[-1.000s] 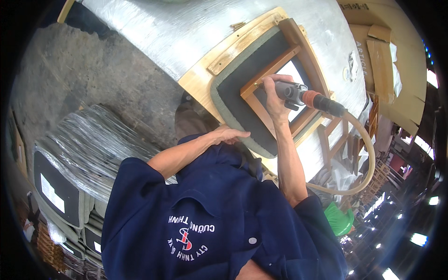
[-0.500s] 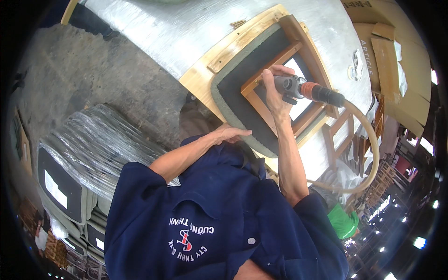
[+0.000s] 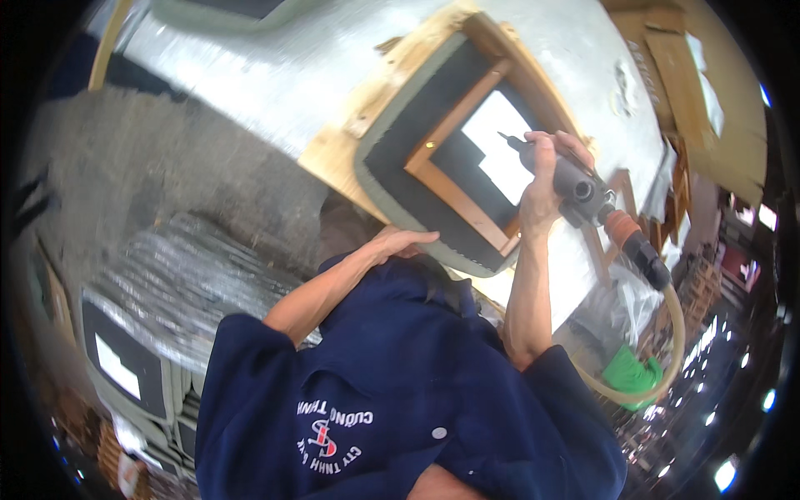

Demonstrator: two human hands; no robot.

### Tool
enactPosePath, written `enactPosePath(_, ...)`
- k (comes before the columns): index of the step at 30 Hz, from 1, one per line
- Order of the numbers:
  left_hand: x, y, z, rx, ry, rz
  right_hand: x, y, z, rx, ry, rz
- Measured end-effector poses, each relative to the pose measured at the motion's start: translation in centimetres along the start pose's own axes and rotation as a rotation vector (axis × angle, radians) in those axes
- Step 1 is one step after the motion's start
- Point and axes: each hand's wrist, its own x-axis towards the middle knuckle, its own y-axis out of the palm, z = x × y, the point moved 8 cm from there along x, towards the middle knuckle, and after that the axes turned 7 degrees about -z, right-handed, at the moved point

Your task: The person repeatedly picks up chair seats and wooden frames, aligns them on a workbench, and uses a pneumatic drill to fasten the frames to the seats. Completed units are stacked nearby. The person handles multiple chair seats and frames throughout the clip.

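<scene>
An upholstered seat (image 3: pixel 387 175) lies underside up, with black backing and a grey-green padded rim. A brown wooden frame (image 3: pixel 454 190) rests on that backing, and a brass-coloured screw head (image 3: pixel 430 145) shows near its left corner. My left hand (image 3: pixel 404 243) grips the seat's near edge, thumb on top, the other fingers mostly hidden. Above the frame's right side, my right hand (image 3: pixel 546 179) is closed round a grey air screwdriver (image 3: pixel 577 185). Its thin bit points to the upper left, over a white label (image 3: pixel 498 137), apart from the screw.
The seat sits in a pale wooden jig (image 3: pixel 333 154) on a metal-topped table (image 3: pixel 250 92). A beige air hose (image 3: pixel 677 333) loops down at right. Plastic-wrapped seats (image 3: pixel 192 292) are stacked at left. Cardboard (image 3: pixel 725 92) stands far right, near a person in green (image 3: pixel 632 373).
My right hand has pulled the screwdriver away from the frame's left corner, rightward and slightly toward me. The screw head there is now exposed. My left hand stays on the seat edge.
</scene>
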Motion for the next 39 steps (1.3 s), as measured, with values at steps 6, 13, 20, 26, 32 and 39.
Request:
enactPosePath(6, 0.9, -0.3, 0.9, 0.087, -0.072, 0.007, 5.5, -12.9, -5.9, -0.021, 0.017, -0.411)
enactPosePath(13, 0.9, -0.4, 0.9, 0.094, -0.098, -0.006, 6.0, -18.5, -12.5, -0.029, 0.129, -0.555)
enactPosePath(20, 0.5, 0.0, 0.1, 0.048, -0.087, -0.011, 5.6, -19.0, -14.4, -0.04, 0.176, -0.596)
enactPosePath(26, 0.8, 0.8, 0.1, -0.01, -0.123, 0.088, 5.7, -19.1, -13.9, -0.109, 0.108, -0.524)
enactPosePath(32, 1.2, 0.1, 0.7, 0.055, -0.163, 0.053, 8.1, -18.3, -14.6, -0.154, 0.11, -0.405)
enactPosePath(39, 1.7, 1.7, 0.9, -0.179, -0.099, 0.279, 9.1, -18.1, -15.1, -0.117, 0.173, -0.31)
